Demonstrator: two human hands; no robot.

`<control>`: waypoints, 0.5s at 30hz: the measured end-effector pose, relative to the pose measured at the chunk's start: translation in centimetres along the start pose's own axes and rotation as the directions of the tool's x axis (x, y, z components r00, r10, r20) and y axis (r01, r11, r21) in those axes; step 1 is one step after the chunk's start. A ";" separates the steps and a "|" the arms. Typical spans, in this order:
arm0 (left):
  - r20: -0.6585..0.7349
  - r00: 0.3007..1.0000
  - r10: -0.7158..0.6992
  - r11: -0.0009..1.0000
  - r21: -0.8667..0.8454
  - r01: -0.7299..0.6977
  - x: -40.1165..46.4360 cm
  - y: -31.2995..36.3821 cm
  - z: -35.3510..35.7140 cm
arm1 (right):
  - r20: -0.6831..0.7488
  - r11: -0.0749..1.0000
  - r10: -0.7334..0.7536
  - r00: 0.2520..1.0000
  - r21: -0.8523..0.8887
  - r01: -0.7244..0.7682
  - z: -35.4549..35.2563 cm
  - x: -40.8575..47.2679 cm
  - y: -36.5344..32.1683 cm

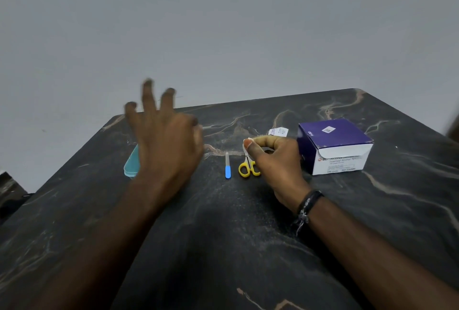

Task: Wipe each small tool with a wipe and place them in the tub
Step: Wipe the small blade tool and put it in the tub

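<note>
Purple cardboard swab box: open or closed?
Closed, as far as visible: the purple cardboard swab box has its top flap lying flat, front tab tucked down.

Print on the swab box

The purple-and-white box reads "BD", then "Alcohol Swabs" partly cut off; the smaller lines blur.

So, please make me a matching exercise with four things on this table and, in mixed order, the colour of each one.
Things:
1. tub
2. nail file handle
3. scissors handles
4. box of swabs, top side

Colours:
a. yellow
b. purple
c. teal
d. blue

Pairs: 1-c, 2-d, 3-a, 4-b

The tub lies partly hidden behind the left hand, and the right hand is over the scissors.
</note>
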State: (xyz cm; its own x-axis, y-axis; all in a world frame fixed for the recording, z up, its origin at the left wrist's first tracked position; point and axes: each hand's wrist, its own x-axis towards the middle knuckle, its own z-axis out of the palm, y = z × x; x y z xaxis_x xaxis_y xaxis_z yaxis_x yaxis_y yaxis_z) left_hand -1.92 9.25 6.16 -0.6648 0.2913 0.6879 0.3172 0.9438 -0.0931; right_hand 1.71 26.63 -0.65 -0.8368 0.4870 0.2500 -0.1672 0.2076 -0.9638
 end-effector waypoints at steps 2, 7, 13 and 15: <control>-0.030 0.994 0.108 0.992 -0.065 -0.110 -0.5 1.8 0.6 | -0.021 1.000 0.002 1.000 0.003 -0.002 -0.1 0.0 0.0; 0.266 0.963 0.043 0.986 -0.164 0.002 -1.8 4.6 2.5 | -0.051 0.999 -0.006 0.999 0.041 0.008 -0.5 0.4 -0.1; 0.605 0.792 -0.081 0.945 -0.206 0.253 -1.3 4.7 4.5 | -0.055 0.999 -0.012 0.998 0.051 0.015 -0.6 0.5 0.1; 0.655 0.751 -0.081 0.935 -0.211 0.285 -0.9 4.4 5.1 | -0.059 0.998 0.002 0.998 0.067 0.002 -0.6 0.6 0.1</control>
State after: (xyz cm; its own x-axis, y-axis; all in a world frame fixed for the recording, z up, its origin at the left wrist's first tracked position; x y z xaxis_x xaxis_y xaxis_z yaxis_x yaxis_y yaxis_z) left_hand -3.39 13.92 1.53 -0.9682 0.2444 0.0527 0.2496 0.9326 0.2608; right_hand 1.51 27.40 -0.54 -0.8050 0.5365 0.2532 -0.2037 0.1509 -0.9673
